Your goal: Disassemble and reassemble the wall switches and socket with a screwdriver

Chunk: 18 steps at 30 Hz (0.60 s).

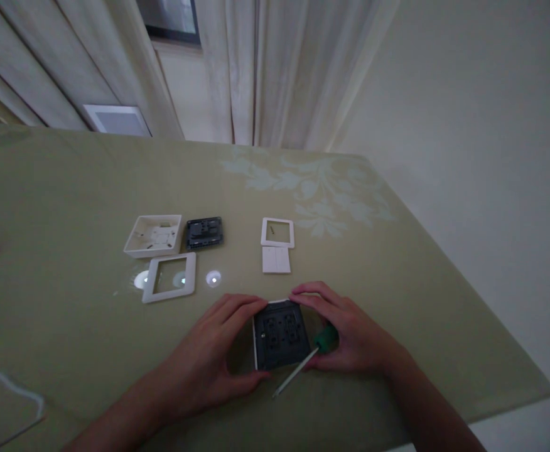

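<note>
Between my two hands is a dark wall switch module (282, 336) with a white edge showing at its left and top. My left hand (213, 351) grips its left side, fingers on the far corner and thumb at the near corner. My right hand (350, 329) holds the right side and also keeps a screwdriver (326, 339) with a green handle in its palm. The screwdriver's shaft points down and left, past the module's near right corner. Just beyond lie a white switch rocker plate (275, 260) and a small white frame (291, 233) with screws inside its opening.
A white mounting box (153, 236) stands on the left, beside another dark module (204, 233). A larger white frame (147, 289) lies in front of them. A white cable (21, 390) curves at the lower left. The table's right edge slants beside a wall (491, 188); curtains (294, 75) hang behind.
</note>
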Each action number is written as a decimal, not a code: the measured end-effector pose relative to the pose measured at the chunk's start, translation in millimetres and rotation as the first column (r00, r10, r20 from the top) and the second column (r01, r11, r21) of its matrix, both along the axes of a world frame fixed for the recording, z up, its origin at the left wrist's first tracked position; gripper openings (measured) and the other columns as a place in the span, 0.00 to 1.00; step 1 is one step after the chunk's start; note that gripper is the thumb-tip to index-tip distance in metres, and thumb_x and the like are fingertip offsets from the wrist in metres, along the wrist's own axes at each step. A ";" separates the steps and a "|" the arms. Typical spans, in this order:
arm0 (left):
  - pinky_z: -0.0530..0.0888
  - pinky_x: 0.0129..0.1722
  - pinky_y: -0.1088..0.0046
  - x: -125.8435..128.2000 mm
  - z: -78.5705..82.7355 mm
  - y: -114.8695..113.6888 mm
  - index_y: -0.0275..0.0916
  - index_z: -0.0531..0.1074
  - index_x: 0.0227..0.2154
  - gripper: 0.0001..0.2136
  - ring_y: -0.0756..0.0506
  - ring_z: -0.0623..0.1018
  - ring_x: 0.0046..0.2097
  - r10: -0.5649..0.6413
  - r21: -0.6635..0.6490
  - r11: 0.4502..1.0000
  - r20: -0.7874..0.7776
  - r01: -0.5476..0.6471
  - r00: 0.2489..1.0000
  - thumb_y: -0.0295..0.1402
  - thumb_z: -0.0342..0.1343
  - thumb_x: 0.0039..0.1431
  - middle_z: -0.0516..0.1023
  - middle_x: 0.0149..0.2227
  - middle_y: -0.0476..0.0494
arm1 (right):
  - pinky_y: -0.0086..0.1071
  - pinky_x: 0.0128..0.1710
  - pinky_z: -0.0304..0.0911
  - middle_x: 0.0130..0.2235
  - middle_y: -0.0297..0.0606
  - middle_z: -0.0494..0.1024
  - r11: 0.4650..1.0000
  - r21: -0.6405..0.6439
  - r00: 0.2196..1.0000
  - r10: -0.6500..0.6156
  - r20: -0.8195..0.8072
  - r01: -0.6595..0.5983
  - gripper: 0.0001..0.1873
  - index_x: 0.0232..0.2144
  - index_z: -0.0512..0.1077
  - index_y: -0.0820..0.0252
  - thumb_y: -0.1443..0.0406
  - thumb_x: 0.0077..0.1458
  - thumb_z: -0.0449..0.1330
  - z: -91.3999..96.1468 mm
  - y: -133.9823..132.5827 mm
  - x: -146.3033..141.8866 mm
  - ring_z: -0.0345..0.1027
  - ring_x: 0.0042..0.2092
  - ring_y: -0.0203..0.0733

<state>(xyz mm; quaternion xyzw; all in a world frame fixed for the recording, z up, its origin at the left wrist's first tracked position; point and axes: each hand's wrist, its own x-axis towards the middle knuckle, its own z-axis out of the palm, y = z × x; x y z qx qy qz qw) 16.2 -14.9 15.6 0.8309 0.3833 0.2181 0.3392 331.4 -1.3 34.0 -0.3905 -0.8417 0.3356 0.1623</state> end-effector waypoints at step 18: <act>0.74 0.68 0.47 9.7 -0.9 -11.5 0.50 0.55 0.72 0.43 0.32 0.72 0.69 0.032 0.053 0.998 0.032 -0.034 0.999 0.32 0.70 0.57 0.69 0.69 0.36 | 0.49 0.66 0.68 0.67 0.49 0.69 1.000 -0.017 0.999 0.010 -0.050 -0.011 0.52 0.71 0.63 0.47 0.50 0.50 0.79 -3.2 5.0 1.4 0.69 0.67 0.58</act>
